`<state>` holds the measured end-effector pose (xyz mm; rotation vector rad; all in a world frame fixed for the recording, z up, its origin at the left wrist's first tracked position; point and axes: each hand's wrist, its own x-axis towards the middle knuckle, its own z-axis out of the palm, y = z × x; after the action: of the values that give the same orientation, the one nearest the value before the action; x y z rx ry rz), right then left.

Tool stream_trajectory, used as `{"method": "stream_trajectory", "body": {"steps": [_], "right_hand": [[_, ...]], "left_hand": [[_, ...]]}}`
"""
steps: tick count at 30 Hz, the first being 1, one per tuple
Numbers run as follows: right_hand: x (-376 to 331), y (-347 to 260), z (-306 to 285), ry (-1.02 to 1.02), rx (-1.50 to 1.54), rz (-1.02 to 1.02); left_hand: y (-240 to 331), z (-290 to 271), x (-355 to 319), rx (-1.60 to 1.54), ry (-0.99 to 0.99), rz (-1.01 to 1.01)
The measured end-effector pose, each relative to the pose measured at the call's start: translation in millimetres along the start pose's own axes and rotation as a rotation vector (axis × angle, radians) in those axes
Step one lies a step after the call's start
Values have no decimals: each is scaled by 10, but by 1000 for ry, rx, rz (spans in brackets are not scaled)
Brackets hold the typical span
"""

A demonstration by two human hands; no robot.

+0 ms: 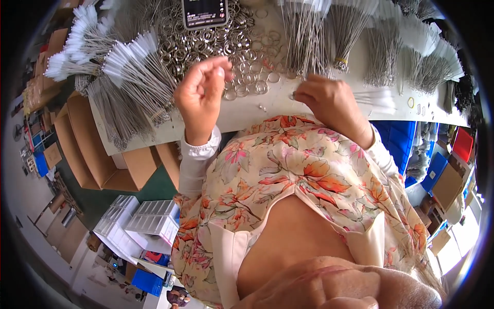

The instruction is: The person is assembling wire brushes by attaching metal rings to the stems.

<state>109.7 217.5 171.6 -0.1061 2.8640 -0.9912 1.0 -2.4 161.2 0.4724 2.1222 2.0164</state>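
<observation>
My left hand (201, 98) is raised over the table's near edge, beside a heap of metal rings (206, 49). Its fingers are curled in, with the thumb against them; anything between the fingertips is too small to make out. To the right, my right hand (329, 99) is closed, back of the hand up, its fingertips pointing left. What it may pinch is hidden under the fingers. Just beyond it lie a few thin wire brushes (378, 99) with white bristles. Loose rings (249, 77) are spread on the table between both hands.
Bundles of white-bristled wire brushes stand at left (136, 62) and far right (355, 26) on the white table (247, 105). A phone (206, 13) lies on the rings. Cardboard boxes (103, 149) stand below left, a blue bin (396, 139) below right.
</observation>
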Motion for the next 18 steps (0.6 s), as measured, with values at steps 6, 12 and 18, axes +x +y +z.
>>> {"method": "stream_trajectory", "body": {"steps": [6, 12, 18], "right_hand": [[-290, 333, 109, -169, -374, 84], [-308, 309, 143, -115, -340, 56], [-224, 289, 238, 41, -20, -15]], "left_hand": [[-350, 33, -304, 491, -478, 44], [-543, 195, -400, 742, -498, 340], [-545, 258, -371, 881, -387, 370]]}}
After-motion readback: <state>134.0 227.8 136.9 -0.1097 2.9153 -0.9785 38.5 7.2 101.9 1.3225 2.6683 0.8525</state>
